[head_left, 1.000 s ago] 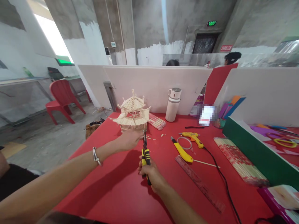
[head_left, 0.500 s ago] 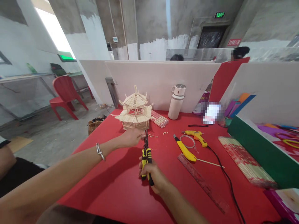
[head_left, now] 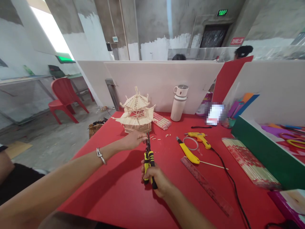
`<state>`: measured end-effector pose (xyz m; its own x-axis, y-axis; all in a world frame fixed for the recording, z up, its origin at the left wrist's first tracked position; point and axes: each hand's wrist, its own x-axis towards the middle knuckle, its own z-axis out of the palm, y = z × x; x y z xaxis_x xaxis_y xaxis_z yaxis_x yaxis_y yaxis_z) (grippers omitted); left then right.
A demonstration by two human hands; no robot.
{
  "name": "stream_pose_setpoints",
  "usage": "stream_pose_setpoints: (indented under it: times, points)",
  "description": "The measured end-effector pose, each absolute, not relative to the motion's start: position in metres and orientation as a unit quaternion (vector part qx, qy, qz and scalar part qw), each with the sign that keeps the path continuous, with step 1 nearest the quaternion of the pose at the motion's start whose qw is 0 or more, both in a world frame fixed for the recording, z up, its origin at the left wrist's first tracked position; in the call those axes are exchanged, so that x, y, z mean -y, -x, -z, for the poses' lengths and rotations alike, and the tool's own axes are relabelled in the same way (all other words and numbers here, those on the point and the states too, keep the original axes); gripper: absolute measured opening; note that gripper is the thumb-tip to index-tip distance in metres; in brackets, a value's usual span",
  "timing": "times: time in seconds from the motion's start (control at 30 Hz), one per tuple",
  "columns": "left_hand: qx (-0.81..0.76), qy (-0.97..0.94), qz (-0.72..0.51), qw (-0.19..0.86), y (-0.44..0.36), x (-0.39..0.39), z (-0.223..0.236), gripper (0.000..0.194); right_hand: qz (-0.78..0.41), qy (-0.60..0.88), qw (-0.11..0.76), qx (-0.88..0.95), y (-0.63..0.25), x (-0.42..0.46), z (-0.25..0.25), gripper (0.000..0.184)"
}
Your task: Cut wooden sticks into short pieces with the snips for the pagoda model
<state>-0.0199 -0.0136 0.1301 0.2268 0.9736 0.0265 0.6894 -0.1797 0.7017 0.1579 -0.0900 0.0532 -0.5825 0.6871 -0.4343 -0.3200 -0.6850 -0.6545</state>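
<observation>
Our right hand (head_left: 153, 173) clamps round yellow-and-black pliers (head_left: 149, 165), our left fingertips (head_left: 142, 137) pinched together beside their metal tip.

Red across the tabletop (head_left: 114, 194). Bears a stick-built pagoda model (head_left: 137, 119) toward the far side, with a wrapped stick bundle (head_left: 162, 121) beside it and an upright white bottle (head_left: 178, 107) to the right. Shows short stick pieces (head_left: 154, 138) scattered nearer. Holds farther right a yellow glue gun (head_left: 199, 137), yellow-handled cutter (head_left: 189, 154), thin stick (head_left: 213, 165), ruler (head_left: 206, 187), larger stick pack (head_left: 250, 163) and green-sided box (head_left: 267, 151).
</observation>
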Motion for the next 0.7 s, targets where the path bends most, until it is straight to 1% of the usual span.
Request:
stream_pose_setpoints:
  times: [0.2,0.37,0.5,0.7]
  points:
    - [-0.569,-0.736,-0.239,0.279,0.021,0.017,-0.132,0.030,-0.850,0.336,0.303,0.272,-0.158,0.090,-0.052,0.050]
    - [-0.585,-0.760,-0.178,0.220,0.021,0.024,-0.139,0.028,-0.822,0.350,0.311,0.325,-0.156,0.091,-0.050,0.053]
    - [-0.585,-0.785,-0.122,0.163,0.020,0.032,-0.150,0.027,-0.808,0.346,0.300,0.372,-0.157,0.091,-0.051,0.054]
    - [-0.589,-0.794,-0.084,0.124,0.021,0.038,-0.154,0.026,-0.813,0.336,0.275,0.388,-0.160,0.090,-0.053,0.053]
